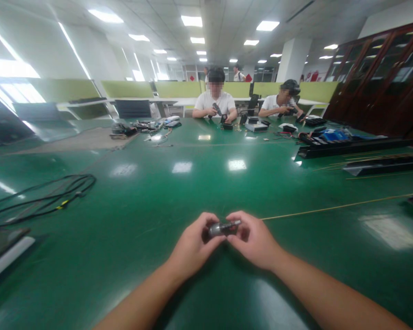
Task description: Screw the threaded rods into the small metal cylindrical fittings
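steadying metal part (224, 228): left hand (192, 243) clamped on thick end (214, 230), right hand (259, 240) pinching thin end (237, 223); best gripped lightly, ends aligned.

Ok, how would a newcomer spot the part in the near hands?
At the near side of the green table, find the left hand and right hand close together. Between them is a small grey cylindrical part with a thinner dark section; unlike the looped black cable, it is held.

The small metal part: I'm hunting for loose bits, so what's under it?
Green tabletop shows just beyond, between the fingertips. Directly under the metal part, I cannot tell: the part, left hand and right hand cover that spot.
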`<state>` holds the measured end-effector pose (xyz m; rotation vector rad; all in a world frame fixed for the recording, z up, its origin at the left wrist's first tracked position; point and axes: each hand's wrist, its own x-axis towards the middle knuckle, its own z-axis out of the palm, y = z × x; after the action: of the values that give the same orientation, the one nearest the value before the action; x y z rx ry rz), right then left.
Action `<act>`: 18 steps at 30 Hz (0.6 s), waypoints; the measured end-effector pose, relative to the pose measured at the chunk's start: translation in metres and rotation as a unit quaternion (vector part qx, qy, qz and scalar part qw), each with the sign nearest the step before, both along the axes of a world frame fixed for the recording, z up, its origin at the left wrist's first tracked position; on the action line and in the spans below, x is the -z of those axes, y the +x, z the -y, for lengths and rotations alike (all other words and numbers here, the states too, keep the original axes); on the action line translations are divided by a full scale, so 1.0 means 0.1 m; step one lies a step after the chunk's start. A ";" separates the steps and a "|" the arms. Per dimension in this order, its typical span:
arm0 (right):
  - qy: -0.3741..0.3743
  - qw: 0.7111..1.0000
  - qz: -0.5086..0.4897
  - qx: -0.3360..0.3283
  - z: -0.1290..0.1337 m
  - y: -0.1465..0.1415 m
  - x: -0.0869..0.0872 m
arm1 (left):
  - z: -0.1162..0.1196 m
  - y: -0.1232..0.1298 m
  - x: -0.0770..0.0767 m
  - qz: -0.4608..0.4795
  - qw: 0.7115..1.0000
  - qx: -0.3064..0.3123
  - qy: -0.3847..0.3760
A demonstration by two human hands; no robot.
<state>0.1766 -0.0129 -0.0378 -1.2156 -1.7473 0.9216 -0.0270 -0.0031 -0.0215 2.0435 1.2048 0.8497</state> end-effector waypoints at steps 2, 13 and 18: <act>0.005 1.000 -0.002 0.001 0.00 0.00 0.01 | -0.01 0.00 -0.01 0.002 1.000 -0.001 -0.001; 0.029 1.000 0.000 0.000 -0.01 -0.01 0.01 | 0.00 0.00 0.02 0.006 1.000 0.022 -0.017; 0.051 0.999 0.003 -0.007 -0.01 -0.01 -0.01 | 0.00 0.00 0.02 0.000 1.000 0.029 -0.013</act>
<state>0.1759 -0.0123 -0.0368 -1.1430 -1.7875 0.8269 -0.0271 -0.0027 -0.0231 2.0475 1.1459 0.8027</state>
